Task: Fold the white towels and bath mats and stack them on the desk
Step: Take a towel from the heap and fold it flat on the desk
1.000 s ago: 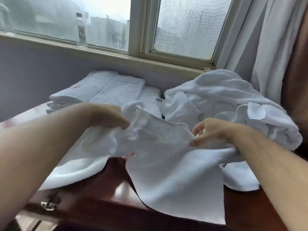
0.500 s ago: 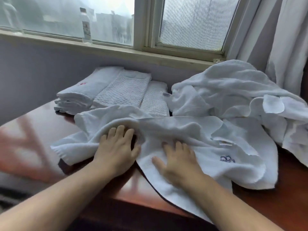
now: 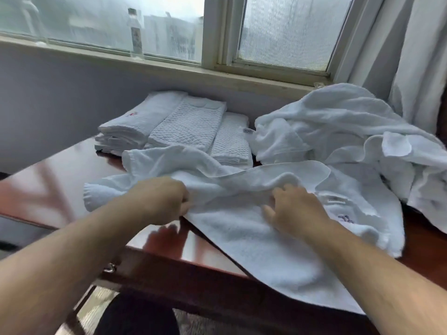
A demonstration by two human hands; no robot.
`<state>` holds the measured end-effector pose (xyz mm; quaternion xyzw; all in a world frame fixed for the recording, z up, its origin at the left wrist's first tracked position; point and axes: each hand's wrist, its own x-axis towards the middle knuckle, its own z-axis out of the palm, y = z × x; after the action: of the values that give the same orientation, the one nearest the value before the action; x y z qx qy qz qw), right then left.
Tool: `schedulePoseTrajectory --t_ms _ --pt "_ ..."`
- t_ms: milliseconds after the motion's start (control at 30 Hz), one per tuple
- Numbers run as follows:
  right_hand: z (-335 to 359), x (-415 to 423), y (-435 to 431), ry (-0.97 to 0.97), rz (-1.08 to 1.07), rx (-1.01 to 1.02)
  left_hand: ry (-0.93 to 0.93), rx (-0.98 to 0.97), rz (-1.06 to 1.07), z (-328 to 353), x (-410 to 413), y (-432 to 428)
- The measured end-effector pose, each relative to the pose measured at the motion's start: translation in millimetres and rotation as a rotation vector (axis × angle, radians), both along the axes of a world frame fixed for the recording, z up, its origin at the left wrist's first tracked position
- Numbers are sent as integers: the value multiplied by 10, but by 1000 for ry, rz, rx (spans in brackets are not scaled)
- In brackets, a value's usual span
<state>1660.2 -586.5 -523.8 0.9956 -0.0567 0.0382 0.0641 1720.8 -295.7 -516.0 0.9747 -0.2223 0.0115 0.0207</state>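
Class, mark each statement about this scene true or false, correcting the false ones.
1. The left hand and right hand touch the white towel spread on the desk. True.
2. A heap of unfolded towels lies right of the folded stacks. True.
3. The folded stacks lie at the desk's front edge. False: they lie at the back, below the window.
4. A bottle stands on the desk. False: the bottle stands on the windowsill.

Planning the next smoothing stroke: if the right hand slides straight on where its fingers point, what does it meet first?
The right hand meets the bunched ridge of the towel at once; past that, probably the folded waffle mats, though depth is unclear.
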Motion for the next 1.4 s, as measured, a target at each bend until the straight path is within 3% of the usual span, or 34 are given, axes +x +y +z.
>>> schedulePoseTrajectory --t_ms 100,233,333,400,467,533,600,667,767,933,1067,1133,1267,1400 --pt "-169 29 326 37 207 248 -77 -11 -38 -74 -10 -50" --pt "-287 -44 515 69 403 293 13 -14 85 -234 61 -32" --pt "-212 -171 474 80 611 503 -39 -88 104 -213 148 -1" --pt "-100 -235 373 170 612 758 -126 -155 -6 -162 156 4" --pt "57 -253 274 234 457 959 -91 -265 -163 -132 121 -13" --pt "131 -166 219 196 329 903 -57 -258 -220 -134 61 -71" --pt "119 -51 235 66 220 639 -32 -170 -148 -100 27 -154" --pt "31 13 321 110 81 339 18 -54 -64 3 17 -211" --pt "-161 86 401 162 -37 145 44 118 21 117 14 -220" --pt "-298 242 452 151 35 153 171 99 127 12 48 -198" --pt "-335 171 471 284 187 187 207 92 -34 40 174 -270" --pt "-314 118 482 246 245 236 266 76 -51 127 219 -326" --pt "-269 118 430 79 94 214 317 215 -89 329 268 -372" --pt "-84 313 403 224 -50 274 645 98 -113 470 178 -164"
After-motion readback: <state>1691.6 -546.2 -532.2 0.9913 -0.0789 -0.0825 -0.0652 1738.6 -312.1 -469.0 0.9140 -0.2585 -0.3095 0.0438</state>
